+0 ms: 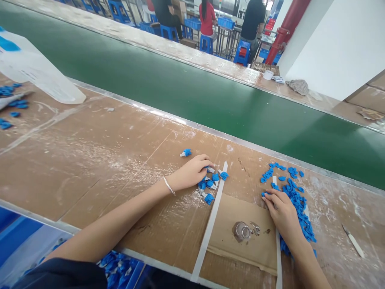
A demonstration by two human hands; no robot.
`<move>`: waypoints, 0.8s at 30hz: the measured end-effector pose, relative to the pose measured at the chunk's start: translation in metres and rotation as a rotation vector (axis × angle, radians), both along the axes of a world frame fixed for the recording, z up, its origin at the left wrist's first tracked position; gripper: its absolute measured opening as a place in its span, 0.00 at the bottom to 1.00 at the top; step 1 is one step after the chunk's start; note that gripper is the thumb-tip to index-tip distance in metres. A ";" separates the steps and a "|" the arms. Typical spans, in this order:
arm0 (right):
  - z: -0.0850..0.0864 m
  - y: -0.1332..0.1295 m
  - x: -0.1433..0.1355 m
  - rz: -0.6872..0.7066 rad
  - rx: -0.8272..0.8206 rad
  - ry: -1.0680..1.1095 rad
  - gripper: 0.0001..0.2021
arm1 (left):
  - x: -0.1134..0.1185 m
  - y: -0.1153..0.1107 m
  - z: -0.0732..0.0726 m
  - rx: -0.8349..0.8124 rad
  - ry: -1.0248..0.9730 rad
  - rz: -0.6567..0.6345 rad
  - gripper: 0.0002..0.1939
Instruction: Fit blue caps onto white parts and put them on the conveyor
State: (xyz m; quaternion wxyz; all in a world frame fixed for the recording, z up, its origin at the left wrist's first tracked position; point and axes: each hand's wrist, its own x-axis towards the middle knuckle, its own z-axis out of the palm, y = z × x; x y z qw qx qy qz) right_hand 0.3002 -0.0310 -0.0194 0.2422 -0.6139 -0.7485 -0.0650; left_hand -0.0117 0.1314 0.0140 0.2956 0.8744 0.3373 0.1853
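Note:
My left hand (pixel 197 171) is curled over a small group of blue pieces with pale tabs (pixel 209 184). Its fingertips close on one such blue piece with a pale tab (pixel 210 169), partly hidden by the fingers. My right hand (pixel 282 206) pinches a small blue piece (pixel 264 194) between thumb and fingers, at the left edge of a heap of small blue pieces (pixel 297 200). Between the hands, a small clear glass jar (pixel 243 230) stands on a cardboard sheet (pixel 231 208), with wet-looking spots beside it.
A knife with a pale handle (pixel 355 243) lies at right. Beyond the cardboard-covered table runs a green conveyor belt (pixel 180 92). White plastic bag (pixel 39 60) and more blue pieces lie at far left. Below the front edge, a blue bin (pixel 136 275) holds blue pieces. People sit across the belt.

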 end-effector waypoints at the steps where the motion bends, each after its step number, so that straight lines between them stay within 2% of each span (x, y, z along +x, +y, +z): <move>1: 0.000 0.000 0.001 0.009 -0.001 -0.013 0.17 | 0.000 0.000 0.000 0.008 0.016 0.002 0.17; 4: -0.001 0.002 0.004 0.043 -0.022 -0.061 0.16 | -0.001 0.000 0.000 0.029 0.095 -0.032 0.15; 8: 0.000 0.004 0.009 0.081 -0.062 -0.142 0.17 | -0.001 0.000 0.001 -0.034 0.135 -0.070 0.14; 11: 0.001 0.003 0.012 0.082 -0.057 -0.198 0.18 | 0.000 -0.001 0.003 -0.084 0.082 -0.022 0.14; 14: 0.001 0.002 0.013 0.077 -0.036 -0.246 0.18 | 0.002 -0.004 0.006 -0.151 -0.058 0.029 0.13; 17: 0.000 0.002 0.015 0.091 -0.016 -0.283 0.18 | 0.003 -0.007 0.007 -0.284 -0.245 0.047 0.11; 20: -0.001 0.002 0.019 0.109 -0.003 -0.318 0.18 | 0.006 -0.011 0.009 -0.500 -0.410 -0.006 0.11; 24: 0.001 0.002 0.024 0.133 -0.026 -0.375 0.19 | 0.010 -0.020 0.011 -0.808 -0.489 -0.079 0.14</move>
